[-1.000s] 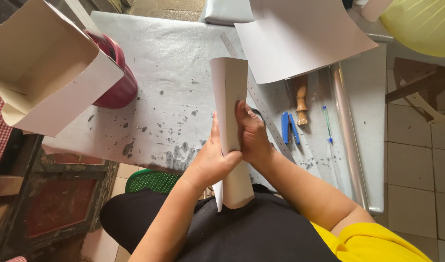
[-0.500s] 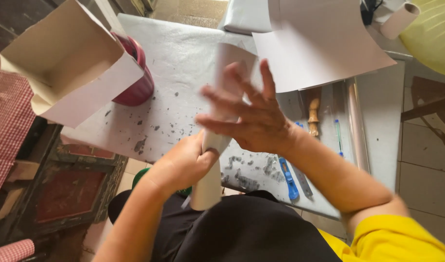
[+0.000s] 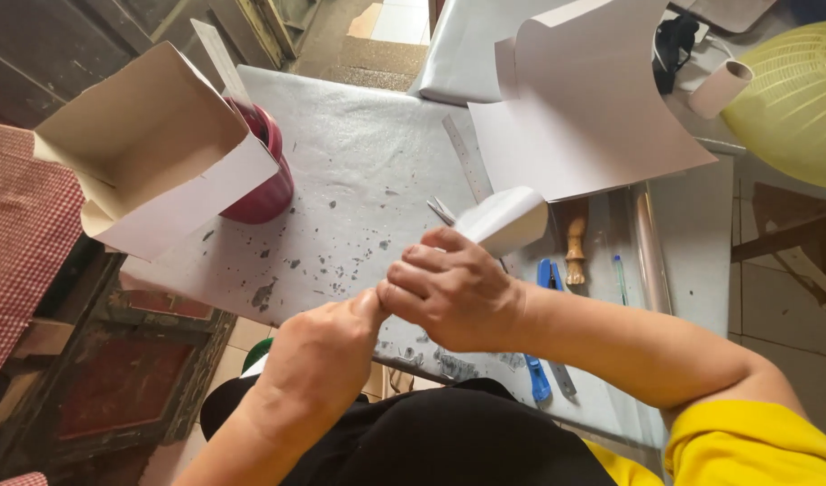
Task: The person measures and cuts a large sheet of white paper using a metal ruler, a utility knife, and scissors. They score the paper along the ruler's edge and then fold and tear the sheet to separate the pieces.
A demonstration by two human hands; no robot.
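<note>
Hands at the centre of the view work a rolled sheet of white paper point(image 3: 503, 220) above a grey, paint-flecked worktop point(image 3: 341, 171); the right hand point(image 3: 453, 288) has its grip closed over the lower part of the roll, whose open end juts out toward 1 o'clock; the left hand point(image 3: 318, 360) touches the right at 8 o'clock, thumb pressed against its fingers, and whether its grip holds the paper cannot be told; an open cardboard box point(image 3: 143, 153) sits at 10 o'clock, just in front of a dark red round container point(image 3: 264, 184); a large white sheet point(image 3: 584, 117) lies curled at 1 o'clock; a metal ruler point(image 3: 467, 157), a wooden-handled tool point(image 3: 575, 243) and a blue cutter point(image 3: 543, 378) rest near the roll.
</note>
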